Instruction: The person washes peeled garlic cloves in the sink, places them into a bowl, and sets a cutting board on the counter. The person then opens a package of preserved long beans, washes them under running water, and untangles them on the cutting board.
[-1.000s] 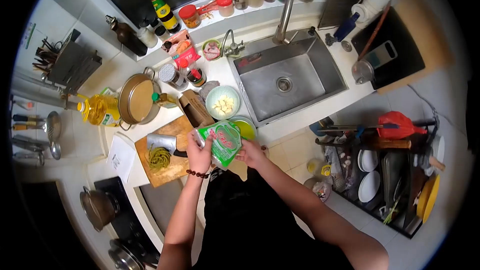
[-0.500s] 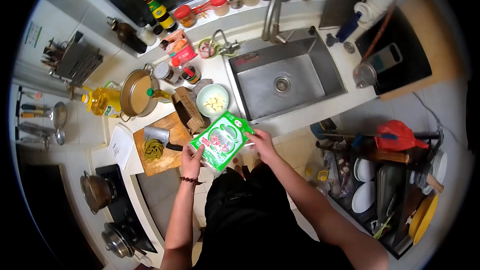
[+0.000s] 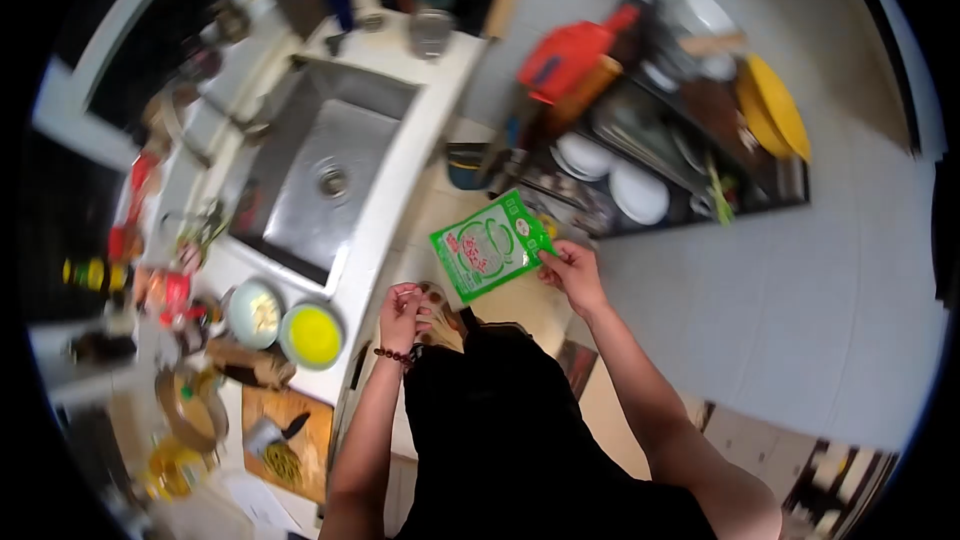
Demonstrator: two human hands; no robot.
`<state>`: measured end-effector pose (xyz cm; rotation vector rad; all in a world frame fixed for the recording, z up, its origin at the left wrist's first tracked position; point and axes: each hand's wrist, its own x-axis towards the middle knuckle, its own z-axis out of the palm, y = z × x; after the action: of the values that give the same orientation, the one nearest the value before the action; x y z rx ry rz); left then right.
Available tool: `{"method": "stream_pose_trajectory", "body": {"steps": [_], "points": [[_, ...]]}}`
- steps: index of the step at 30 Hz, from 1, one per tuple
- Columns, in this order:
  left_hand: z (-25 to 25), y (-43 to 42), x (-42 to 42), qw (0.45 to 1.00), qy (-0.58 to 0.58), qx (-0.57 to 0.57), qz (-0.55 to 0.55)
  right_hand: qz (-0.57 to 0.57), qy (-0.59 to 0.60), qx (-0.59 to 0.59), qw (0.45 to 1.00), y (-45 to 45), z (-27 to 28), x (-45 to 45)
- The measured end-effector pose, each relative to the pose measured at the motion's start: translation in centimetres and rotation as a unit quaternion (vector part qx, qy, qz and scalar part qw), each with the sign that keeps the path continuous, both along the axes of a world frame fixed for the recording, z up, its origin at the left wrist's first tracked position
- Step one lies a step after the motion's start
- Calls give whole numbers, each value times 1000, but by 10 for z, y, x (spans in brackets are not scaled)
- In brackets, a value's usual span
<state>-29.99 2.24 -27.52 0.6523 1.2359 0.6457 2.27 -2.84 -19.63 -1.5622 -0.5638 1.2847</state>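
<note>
A green and white printed plastic packet (image 3: 490, 248) is pinched at its right edge by my right hand (image 3: 572, 275). It hangs over the floor, in front of my body. My left hand (image 3: 402, 315), with a beaded bracelet at the wrist, is just left of the packet with its fingers curled in. A gap seems to separate that hand from the packet, and whether anything small is in its fingers is hidden. On the counter to the left are a bowl of pale pieces (image 3: 256, 314) and a bowl of bright yellow contents (image 3: 312, 335).
The steel sink (image 3: 330, 180) is set in the counter at upper left. A cutting board (image 3: 310, 440) bears a cleaver (image 3: 265, 435) and green strips (image 3: 282, 462). At upper right stands a rack with white plates (image 3: 640, 192), a red bag (image 3: 565, 58) and a yellow basin (image 3: 770, 105).
The view has swung right, towards the rack. The packet has moved away from the counter, and my left hand has come off it. The bowl with yellow contents has come into sight.
</note>
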Motion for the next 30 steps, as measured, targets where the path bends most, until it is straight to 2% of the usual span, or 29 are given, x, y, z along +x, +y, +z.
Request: {"method": "stream_pose_trajectory", "body": {"steps": [4, 6, 12, 16, 18, 19, 21, 25, 27, 28, 30], "points": [[-11, -24, 83, 993, -10, -26, -110, -154, -66, -63, 984, -87, -7, 65], [-24, -42, 120, 985, -6, -16, -174, -196, -67, -73, 976, -121, -20, 99], [-34, -90, 209, 979, 35, -33, -198, -261, -74, -126, 954, -194, -110, 207], [-64, -122, 260, 978, 82, -44, -185, -245, -108, -173, 948, -216, -177, 276], [-75, -141, 287, 980, 95, -54, -167, -151, -246, -238, 927, -224, -207, 308], [-77, -151, 298, 980, 103, -61, -160, -146, -239, -246, 928, -231, -225, 317], [-83, -163, 322, 979, 120, -76, -147, -116, -361, -252, 891, -228, -264, 340], [-101, -192, 347, 980, 114, -74, -143, -73, -344, -218, 910, -233, -320, 342], [-99, -199, 356, 977, 133, -69, -152, 22, -387, -213, 897, -233, -348, 338], [-97, -202, 356, 977, 137, -76, -146, 29, -385, -212, 898, -236, -353, 333], [-88, -206, 353, 978, 142, -83, -131, 55, -229, -170, 957, -243, -353, 324]]}}
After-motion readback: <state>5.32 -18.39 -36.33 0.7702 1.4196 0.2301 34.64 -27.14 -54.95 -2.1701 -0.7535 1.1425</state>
